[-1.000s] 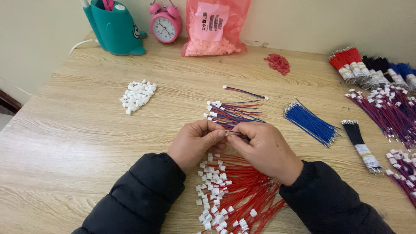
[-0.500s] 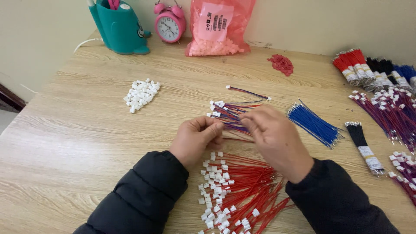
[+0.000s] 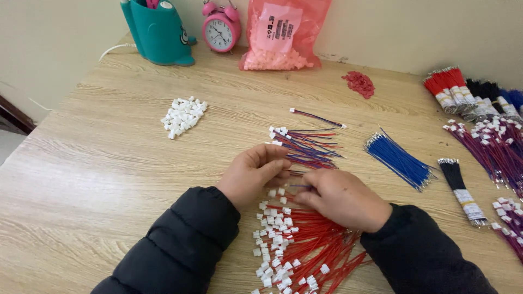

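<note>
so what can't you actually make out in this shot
Head view only:
- What the left hand and right hand pinch: their own fingers cover it; a thin wire tip barely shows.
- The teal holder and pink bag: tops cut by the upper edge.
- Wire bundles at far right: cut by the right edge.
- Red wires with white connectors: partly under the right hand and sleeve, cut by the bottom edge.
</note>
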